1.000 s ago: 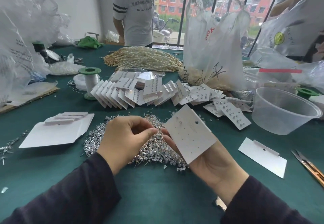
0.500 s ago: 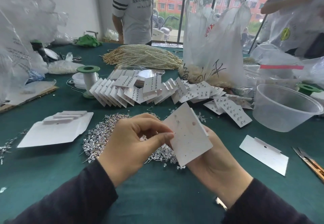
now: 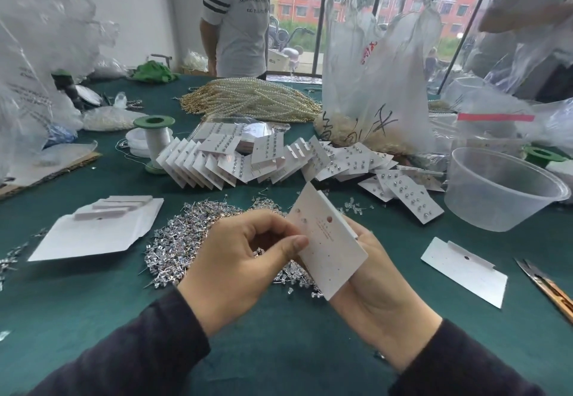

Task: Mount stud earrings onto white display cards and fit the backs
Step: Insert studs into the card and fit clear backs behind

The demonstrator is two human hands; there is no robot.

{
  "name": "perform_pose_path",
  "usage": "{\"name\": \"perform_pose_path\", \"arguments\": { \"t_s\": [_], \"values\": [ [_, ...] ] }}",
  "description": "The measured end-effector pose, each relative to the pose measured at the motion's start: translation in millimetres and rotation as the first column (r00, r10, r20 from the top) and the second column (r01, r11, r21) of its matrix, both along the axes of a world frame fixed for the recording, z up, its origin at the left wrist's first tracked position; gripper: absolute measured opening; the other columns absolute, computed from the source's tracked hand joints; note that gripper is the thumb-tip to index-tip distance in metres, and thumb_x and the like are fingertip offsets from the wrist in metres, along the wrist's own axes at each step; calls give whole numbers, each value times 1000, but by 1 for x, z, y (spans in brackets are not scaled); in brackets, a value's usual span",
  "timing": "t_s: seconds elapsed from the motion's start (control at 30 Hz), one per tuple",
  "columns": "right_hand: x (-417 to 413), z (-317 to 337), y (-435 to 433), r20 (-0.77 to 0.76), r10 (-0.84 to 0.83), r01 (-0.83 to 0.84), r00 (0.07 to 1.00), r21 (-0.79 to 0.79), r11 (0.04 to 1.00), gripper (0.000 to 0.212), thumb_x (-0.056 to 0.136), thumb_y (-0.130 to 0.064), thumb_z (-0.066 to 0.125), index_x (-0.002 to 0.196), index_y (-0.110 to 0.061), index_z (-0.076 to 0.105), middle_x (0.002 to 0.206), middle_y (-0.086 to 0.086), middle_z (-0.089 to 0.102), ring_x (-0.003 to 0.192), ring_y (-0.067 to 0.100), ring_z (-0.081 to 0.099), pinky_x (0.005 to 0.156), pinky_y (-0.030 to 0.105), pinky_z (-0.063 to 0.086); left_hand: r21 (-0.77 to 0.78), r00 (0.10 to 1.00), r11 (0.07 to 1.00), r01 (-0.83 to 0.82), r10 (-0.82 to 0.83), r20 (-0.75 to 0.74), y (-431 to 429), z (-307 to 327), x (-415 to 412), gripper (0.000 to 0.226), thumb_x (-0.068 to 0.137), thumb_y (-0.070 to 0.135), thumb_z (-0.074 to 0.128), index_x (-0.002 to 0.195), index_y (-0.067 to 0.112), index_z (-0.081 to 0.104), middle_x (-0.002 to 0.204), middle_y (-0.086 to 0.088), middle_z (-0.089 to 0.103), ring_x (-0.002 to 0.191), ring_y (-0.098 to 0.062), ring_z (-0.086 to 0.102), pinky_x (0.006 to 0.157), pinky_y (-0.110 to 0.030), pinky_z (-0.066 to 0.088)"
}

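Where the blank cards [image 3: 99, 228] lay: far left, flat on the green cloth [image 3: 93, 302].
stud pile [image 3: 186, 240]: loose heap just behind the left hand, its near part hidden by the hand.
left hand [image 3: 245, 259]: fingers curled, thumb and forefinger pinched at the card's left edge. A second earlier it had pinched lower, over the pile. A stud between the fingertips could not be made out.
display card [image 3: 328, 246]: held off the table between both hands, tipped steeper than before. Nearly bare, so judged barely begun.
right hand [image 3: 381, 274]: gripped the card from behind, fingers mostly hidden by it.
spare card [image 3: 465, 268]: flat on the cloth, well apart to the right.
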State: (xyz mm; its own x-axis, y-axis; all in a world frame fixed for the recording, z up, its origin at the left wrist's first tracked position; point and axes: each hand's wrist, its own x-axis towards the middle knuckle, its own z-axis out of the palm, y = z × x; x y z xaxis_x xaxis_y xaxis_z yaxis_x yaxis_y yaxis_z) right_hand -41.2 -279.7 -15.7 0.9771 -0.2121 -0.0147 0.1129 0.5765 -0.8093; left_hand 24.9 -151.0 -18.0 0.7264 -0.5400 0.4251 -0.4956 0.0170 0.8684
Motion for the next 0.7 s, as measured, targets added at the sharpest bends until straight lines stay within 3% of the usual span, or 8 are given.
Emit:
{"name": "perform_pose_path", "arguments": {
  "t_s": [0.13,0.23,0.3,0.4,0.53,0.7],
  "values": [
    [0,-4,2,-1,7,-7,1000,-4,1000,60,57,-12,69,111,10,52,90,18,63,80,24,59,74,29,52,11,1000,1000,7,-7,-2,0,1,-1,13,70,25,73,73,12,70,74,-6,72,69,-24,68,70,-46,55],
    [0,-7,6,-12,4,-5,1000,-26,1000,65,62,-10,68,117,16,46,103,26,58,94,33,54,90,40,47,46,986,995,-90,83,144,-1,1,-2,7,70,19,71,70,13,69,69,0,69,66,-18,65,66,-38,54],
    [1,-8,8,-11,-18,17,1000,-47,999,60,63,-8,67,114,15,48,100,25,60,90,31,58,85,37,50,83,956,985,-154,128,263,-1,2,-3,7,69,18,66,70,12,69,68,5,67,62,-10,62,63,-31,52],
    [0,-8,9,5,-43,43,999,-40,998,48,60,-5,67,103,11,54,81,15,69,72,21,67,64,24,54,160,902,966,-204,122,415,0,3,-5,6,70,15,65,69,10,68,67,6,63,59,-5,56,59,-23,48],
    [2,-12,10,-30,-76,71,997,-127,989,23,67,2,72,87,-4,62,76,11,67,66,17,65,60,23,52,266,827,929,-257,69,558,2,4,-7,5,73,13,62,72,9,65,66,2,61,58,-11,54,59,-24,45],
    [3,-18,13,-50,-166,142,985,-319,937,8,77,-6,69,81,-9,62,77,10,60,71,21,55,65,33,45,354,808,886,-299,38,588,4,5,-9,22,77,26,47,69,10,60,63,0,57,58,-19,53,55,-33,48]
  ]
}}
